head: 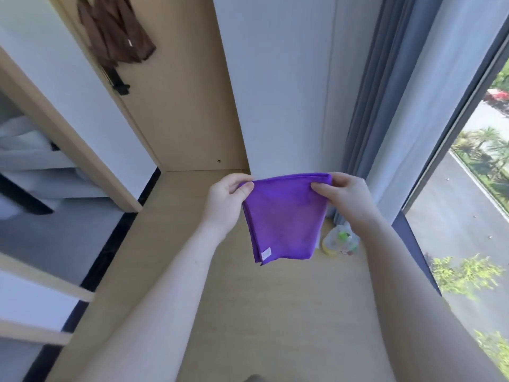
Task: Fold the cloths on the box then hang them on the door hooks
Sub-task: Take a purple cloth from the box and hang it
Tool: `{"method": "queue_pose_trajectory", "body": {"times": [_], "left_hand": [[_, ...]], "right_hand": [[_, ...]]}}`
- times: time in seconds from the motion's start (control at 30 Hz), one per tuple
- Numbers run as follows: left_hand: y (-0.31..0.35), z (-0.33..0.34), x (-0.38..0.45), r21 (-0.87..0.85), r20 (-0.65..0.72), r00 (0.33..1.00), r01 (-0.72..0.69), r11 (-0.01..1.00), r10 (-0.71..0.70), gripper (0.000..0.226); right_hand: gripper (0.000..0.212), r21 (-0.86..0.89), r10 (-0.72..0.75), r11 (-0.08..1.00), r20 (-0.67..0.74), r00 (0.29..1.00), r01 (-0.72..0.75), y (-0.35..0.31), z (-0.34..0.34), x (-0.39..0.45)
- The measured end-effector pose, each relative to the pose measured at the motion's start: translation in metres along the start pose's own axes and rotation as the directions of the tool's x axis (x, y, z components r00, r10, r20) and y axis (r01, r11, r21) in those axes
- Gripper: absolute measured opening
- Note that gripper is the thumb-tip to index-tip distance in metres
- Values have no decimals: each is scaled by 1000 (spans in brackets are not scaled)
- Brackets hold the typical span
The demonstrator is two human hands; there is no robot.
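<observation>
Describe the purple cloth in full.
The purple cloth looks like soft microfibre, folded into several layers with stacked edges showing along its left side. A small white tag sits near its lower left corner. It hangs in the air above the wooden surface, held by its top corners: the left hand pinches one, the right hand the other.

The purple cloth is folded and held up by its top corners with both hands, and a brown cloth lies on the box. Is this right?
Not quite. In the head view the brown cloth hangs on the door, not on the box. The left hand and right hand do pinch the folded purple cloth.
</observation>
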State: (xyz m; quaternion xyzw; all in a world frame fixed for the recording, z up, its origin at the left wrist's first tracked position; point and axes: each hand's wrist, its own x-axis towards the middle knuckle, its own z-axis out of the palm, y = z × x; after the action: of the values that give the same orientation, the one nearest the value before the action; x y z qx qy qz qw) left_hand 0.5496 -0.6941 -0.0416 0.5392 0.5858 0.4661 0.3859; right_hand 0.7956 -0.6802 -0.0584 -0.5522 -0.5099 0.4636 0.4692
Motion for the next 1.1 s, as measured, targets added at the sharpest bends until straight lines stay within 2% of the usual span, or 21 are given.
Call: {"method": "queue_pose_trajectory", "body": {"times": [0.33,0.57,0.73,1.1], "left_hand": [[-32,-71,77,-18,-173,984,28,999,-31,14],[-48,-145,159,-23,-164,986,33,999,-36,16],[-54,-191,214,-32,-142,990,13,999,-18,19],[-79,-262,302,-52,-182,983,0,999,-9,17]], "right_hand": [[11,42,13,999,84,996,-16,-8,104,90],[11,28,32,999,146,989,-36,-33,184,163],[14,25,-14,1000,154,988,10,-46,234,210],[10,23,-27,999,164,986,23,-62,322,287]]}}
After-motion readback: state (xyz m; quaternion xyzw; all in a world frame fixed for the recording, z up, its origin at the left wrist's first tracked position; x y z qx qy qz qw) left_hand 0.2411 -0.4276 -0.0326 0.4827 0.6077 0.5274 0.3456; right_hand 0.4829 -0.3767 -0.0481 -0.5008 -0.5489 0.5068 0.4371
